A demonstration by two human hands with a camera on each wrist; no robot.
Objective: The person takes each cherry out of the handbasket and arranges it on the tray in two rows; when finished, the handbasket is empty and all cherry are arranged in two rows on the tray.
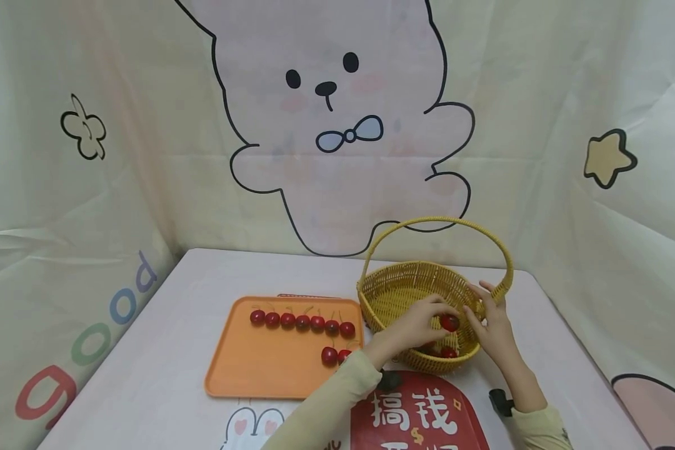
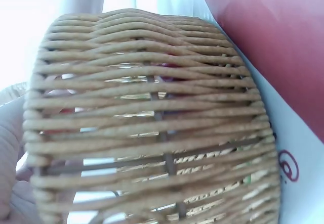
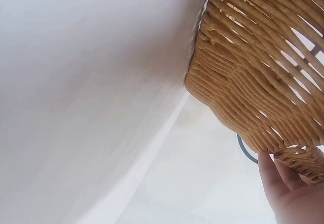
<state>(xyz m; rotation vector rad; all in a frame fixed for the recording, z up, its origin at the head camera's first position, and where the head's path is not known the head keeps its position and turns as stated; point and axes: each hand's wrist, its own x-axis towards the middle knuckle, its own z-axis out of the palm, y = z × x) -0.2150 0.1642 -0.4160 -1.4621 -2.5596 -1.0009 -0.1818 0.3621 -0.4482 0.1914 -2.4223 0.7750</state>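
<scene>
In the head view, my left hand (image 1: 422,322) reaches over the near rim of a yellow woven basket (image 1: 394,284). Its fingertips pinch a dark red cherry (image 1: 449,322) above the basket's inside. A few more cherries (image 1: 448,353) lie at the bottom, partly hidden by that hand. My right hand (image 1: 494,328) holds the basket's right rim by the foot of the tall handle, with its thumb on the inner side. The right wrist view shows its fingers (image 3: 276,181) against the rim. From the left wrist, the basket's weave (image 2: 152,113) hides most of the hand's work.
Left of the basket lies an orange tray (image 1: 259,369), with a row of several cherries (image 1: 302,323) and a shorter row (image 1: 329,356) partly behind my left forearm. A red printed patch (image 1: 422,406) is in front of the basket. A patterned curtain (image 1: 337,187) stands behind the table.
</scene>
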